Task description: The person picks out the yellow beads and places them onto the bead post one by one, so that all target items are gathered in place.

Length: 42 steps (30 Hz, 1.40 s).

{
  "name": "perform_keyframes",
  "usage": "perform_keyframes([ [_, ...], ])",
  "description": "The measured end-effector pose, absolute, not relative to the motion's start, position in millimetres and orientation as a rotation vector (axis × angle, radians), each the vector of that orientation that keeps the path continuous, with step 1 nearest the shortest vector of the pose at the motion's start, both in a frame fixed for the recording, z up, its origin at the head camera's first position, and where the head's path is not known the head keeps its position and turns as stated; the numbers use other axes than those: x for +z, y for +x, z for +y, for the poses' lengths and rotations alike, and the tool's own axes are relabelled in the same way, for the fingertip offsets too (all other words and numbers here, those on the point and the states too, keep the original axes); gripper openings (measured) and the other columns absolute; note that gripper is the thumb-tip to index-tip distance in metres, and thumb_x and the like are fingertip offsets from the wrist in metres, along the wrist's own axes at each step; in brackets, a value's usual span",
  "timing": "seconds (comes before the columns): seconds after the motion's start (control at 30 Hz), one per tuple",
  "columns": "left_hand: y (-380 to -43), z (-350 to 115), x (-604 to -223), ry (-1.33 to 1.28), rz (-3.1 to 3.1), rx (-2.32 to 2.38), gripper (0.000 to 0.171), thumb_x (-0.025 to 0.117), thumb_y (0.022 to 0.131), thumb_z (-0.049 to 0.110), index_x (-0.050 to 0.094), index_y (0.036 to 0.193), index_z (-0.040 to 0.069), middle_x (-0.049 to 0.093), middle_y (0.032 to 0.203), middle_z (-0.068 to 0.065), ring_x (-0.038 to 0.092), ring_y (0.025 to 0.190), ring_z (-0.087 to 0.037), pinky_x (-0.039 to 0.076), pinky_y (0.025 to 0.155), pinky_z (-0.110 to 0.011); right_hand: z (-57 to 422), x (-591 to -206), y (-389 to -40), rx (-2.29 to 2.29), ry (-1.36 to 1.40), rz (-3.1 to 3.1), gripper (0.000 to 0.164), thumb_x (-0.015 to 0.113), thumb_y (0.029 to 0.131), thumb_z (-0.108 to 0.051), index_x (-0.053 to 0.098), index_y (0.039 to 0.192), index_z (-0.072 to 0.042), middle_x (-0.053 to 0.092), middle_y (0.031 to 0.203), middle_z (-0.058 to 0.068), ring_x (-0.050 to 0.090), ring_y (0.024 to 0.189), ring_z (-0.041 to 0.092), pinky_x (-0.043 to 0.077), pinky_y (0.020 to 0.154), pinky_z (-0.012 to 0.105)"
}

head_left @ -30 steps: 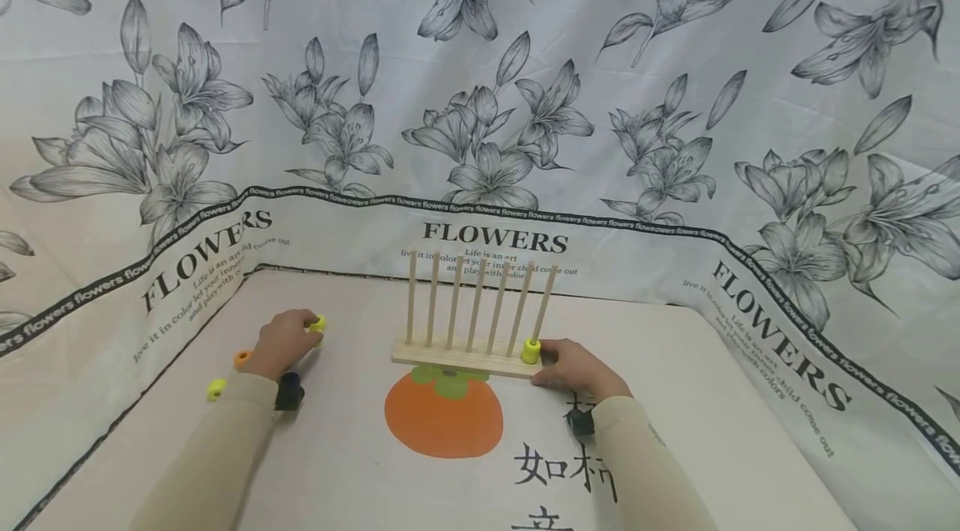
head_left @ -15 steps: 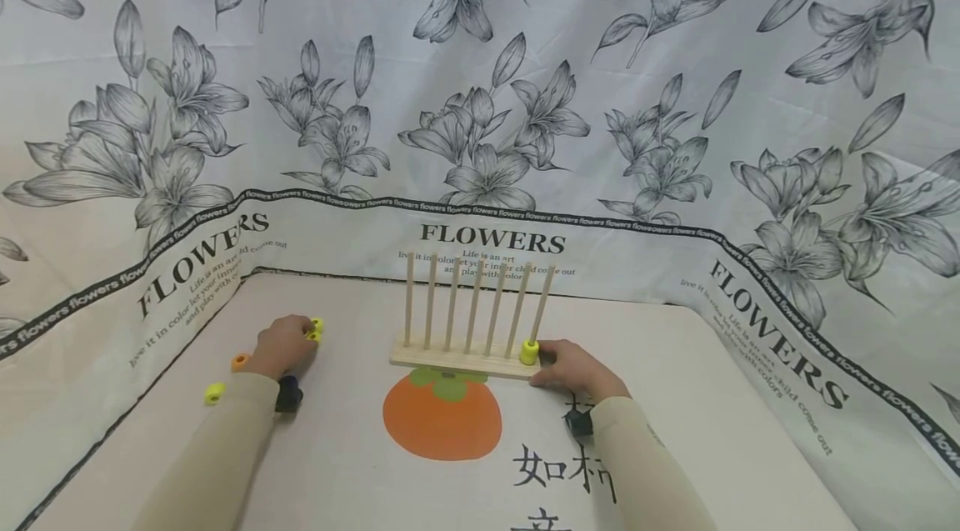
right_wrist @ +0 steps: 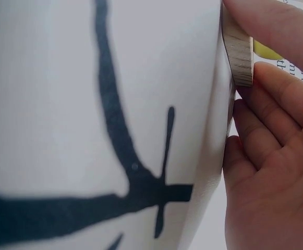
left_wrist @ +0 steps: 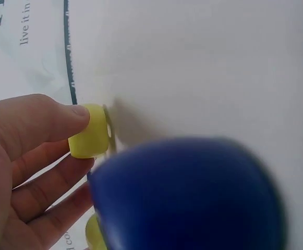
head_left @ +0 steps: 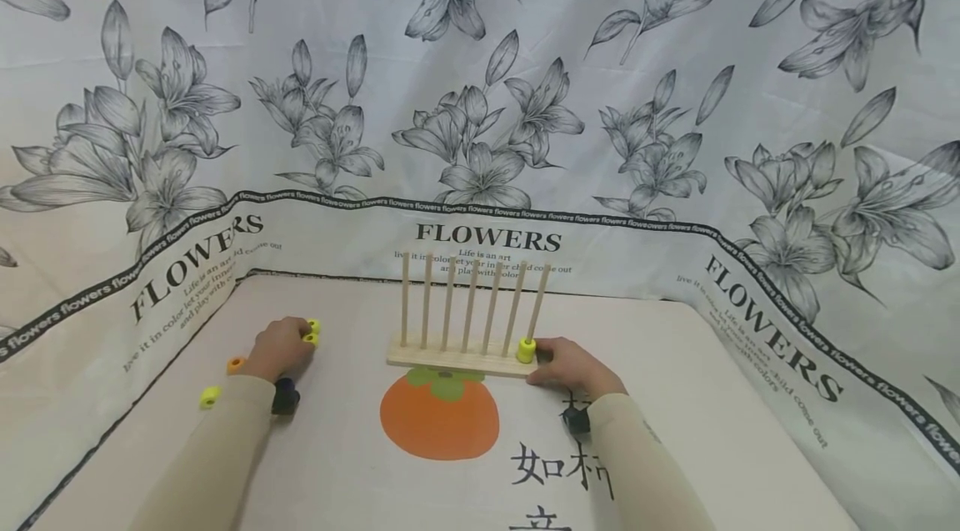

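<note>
My left hand (head_left: 279,350) pinches a yellow bead (left_wrist: 90,133) between thumb and fingers at the left of the table. A second yellow bead (left_wrist: 95,232) lies past the fingers, partly hidden behind a blurred dark blue shape (left_wrist: 193,198). On the right, my right hand (head_left: 576,368) grips the right end of a wooden base (right_wrist: 240,60), thumb on one side and fingers on the other. A row of several upright pegs (head_left: 470,302) stands on the base. Yellow beads (head_left: 527,351) sit at the foot of the rightmost peg; the other pegs are bare.
An orange bead (head_left: 236,364) and another yellow bead (head_left: 210,397) lie left of my left forearm. The tablecloth bears a printed orange persimmon (head_left: 439,416) and black characters (head_left: 558,464). A flower-printed curtain (head_left: 480,139) encloses the table at the back and sides.
My left hand has drawn slightly nearer, and the two yellow beads at its fingertips show more clearly apart. My right hand keeps its grip on the base. The head view has shifted a little.
</note>
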<state>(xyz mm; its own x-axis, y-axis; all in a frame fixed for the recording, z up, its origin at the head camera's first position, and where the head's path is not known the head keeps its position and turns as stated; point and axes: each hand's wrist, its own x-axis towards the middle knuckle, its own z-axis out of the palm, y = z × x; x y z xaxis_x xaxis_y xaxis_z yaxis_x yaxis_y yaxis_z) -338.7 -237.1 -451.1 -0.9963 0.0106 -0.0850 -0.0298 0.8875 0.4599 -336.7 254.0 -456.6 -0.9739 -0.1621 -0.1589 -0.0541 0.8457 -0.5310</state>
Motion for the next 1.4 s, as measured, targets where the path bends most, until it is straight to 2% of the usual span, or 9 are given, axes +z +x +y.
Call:
perform_keyframes([
  [0.53,-336,-221,-426,0.126,2.969,0.857,0.044,0.063,0.088,0.012,0.056,0.127,-0.006,0.056,0.129,-0.028,0.053,0.117,-0.042,0.045,0.098,-0.057,252,-457,-338,-0.804,-0.185,2.827,0.075,0.084,0.071,-0.035,0.055,0.138,-0.015,0.051,0.145,0.01,0.041,0.137,0.036,0.029,0.113,0.059],
  [1.0,-334,-200,-402,0.22,3.024,0.897,0.043,0.062,0.088,0.012,0.056,0.128,-0.003,0.058,0.128,-0.026,0.056,0.114,-0.039,0.049,0.094,-0.053,254,-458,-338,-0.803,-0.191,2.828,0.076,0.084,0.071,-0.035,0.055,0.138,-0.015,0.051,0.145,0.01,0.041,0.137,0.036,0.029,0.113,0.059],
  [1.4,-328,-185,-378,0.273,3.038,0.946,0.044,0.062,0.09,0.018,0.057,0.13,0.0,0.055,0.133,-0.024,0.051,0.123,-0.042,0.048,0.097,-0.055,257,-461,-339,-0.848,-0.201,2.819,0.075,0.084,0.07,-0.036,0.057,0.136,-0.016,0.051,0.144,0.01,0.041,0.137,0.037,0.029,0.114,0.059],
])
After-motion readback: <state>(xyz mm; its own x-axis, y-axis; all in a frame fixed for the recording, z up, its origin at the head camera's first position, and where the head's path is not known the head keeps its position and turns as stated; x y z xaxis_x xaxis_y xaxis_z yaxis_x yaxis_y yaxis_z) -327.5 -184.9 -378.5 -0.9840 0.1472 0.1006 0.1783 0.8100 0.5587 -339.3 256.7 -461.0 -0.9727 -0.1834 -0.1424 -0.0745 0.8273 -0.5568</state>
